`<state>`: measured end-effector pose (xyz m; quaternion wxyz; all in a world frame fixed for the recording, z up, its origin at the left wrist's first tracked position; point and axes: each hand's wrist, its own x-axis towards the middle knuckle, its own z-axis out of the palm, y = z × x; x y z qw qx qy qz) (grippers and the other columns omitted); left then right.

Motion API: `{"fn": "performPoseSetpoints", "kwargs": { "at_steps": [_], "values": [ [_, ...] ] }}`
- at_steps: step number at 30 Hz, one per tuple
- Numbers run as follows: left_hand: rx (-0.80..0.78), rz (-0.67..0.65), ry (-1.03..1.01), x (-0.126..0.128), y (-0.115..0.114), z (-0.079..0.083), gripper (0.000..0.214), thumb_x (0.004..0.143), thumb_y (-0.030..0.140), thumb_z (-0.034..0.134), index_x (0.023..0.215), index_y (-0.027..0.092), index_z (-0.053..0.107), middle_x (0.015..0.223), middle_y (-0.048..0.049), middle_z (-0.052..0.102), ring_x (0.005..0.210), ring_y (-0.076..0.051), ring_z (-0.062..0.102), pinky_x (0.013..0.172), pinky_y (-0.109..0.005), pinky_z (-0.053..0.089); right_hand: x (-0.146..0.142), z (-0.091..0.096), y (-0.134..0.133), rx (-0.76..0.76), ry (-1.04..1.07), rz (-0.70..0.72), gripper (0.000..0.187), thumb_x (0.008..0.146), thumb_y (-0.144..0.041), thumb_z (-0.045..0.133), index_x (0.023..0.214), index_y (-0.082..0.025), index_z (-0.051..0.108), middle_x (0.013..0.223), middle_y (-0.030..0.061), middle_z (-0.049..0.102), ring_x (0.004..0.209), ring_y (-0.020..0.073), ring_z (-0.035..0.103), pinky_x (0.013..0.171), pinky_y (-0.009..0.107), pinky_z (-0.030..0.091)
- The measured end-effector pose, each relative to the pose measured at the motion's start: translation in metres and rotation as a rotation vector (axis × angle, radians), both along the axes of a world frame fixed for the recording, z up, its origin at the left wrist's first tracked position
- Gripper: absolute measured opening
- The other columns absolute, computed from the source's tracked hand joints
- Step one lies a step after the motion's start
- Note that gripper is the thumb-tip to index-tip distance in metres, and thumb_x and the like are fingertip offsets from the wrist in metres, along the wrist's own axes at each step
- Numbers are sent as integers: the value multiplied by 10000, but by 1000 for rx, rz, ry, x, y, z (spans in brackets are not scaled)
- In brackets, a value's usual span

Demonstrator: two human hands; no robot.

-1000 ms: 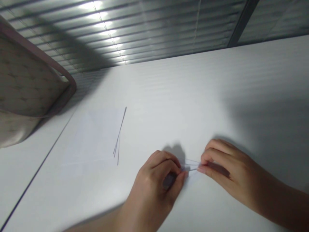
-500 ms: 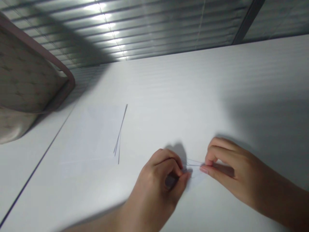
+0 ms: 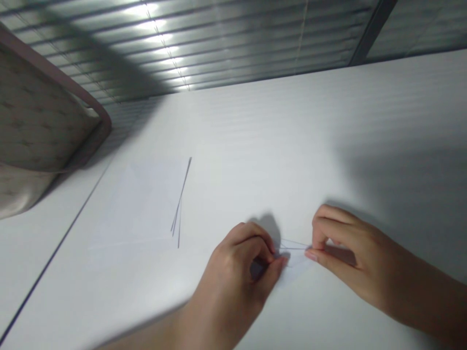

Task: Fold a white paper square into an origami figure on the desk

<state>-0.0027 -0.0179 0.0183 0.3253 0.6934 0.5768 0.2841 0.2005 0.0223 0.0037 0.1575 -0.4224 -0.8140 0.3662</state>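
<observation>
My left hand [image 3: 244, 274] is closed in a pinch at the lower middle, thumb and fingertips on the left end of thin grey strips [image 3: 292, 248]. My right hand [image 3: 346, 257] pinches the other end between thumb and forefinger. At least two strips run between the hands, fanning slightly apart toward the left. Below them lies a pale, almost see-through sheet [image 3: 297, 267], its outline hard to make out against the white table. The left fingers hide what lies inside that grip.
Several loose dark thin strips [image 3: 180, 197] lie fanned at the right edge of a faint whitish sheet [image 3: 138, 204] on the white table [image 3: 255, 146]. A patterned bag [image 3: 40, 121] stands at the left, beyond a dark seam. Window blinds [image 3: 237, 39] border the far edge.
My right hand has shifted slightly to the right, away from the left, and the gap between the hands has grown a little. Both pinches stay closed.
</observation>
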Motion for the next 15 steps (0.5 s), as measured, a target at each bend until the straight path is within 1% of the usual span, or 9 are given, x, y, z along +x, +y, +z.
{"fn": "performPoseSetpoints", "kwargs": {
  "at_steps": [3,5,10,15],
  "values": [
    [10,-11,7,0,0,0,219,765,79,663,604,175,549,757,1,612,665,-110,596,611,-203,498,-1,0,0,-40,2,-29,192,841,-119,571,698,-211,481,779,-6,491,724,140,493,612,265,426],
    [19,-16,15,0,0,0,214,763,81,664,609,176,551,752,0,610,667,-113,596,609,-204,498,-2,-1,0,-39,12,-34,172,845,-138,585,714,-214,505,792,-6,500,738,140,499,630,265,430],
    [23,-15,38,-1,2,1,206,777,106,652,611,184,559,757,-4,617,677,-126,604,618,-221,509,-1,-6,-1,43,16,9,170,885,-194,580,734,-216,506,798,3,505,752,154,498,653,282,422],
    [24,-26,28,-2,2,1,201,787,113,647,619,182,561,756,2,615,676,-119,603,622,-216,503,-2,-7,-5,99,3,-17,193,912,-145,521,729,-207,512,826,27,505,787,178,496,693,322,417]
  ]
}}
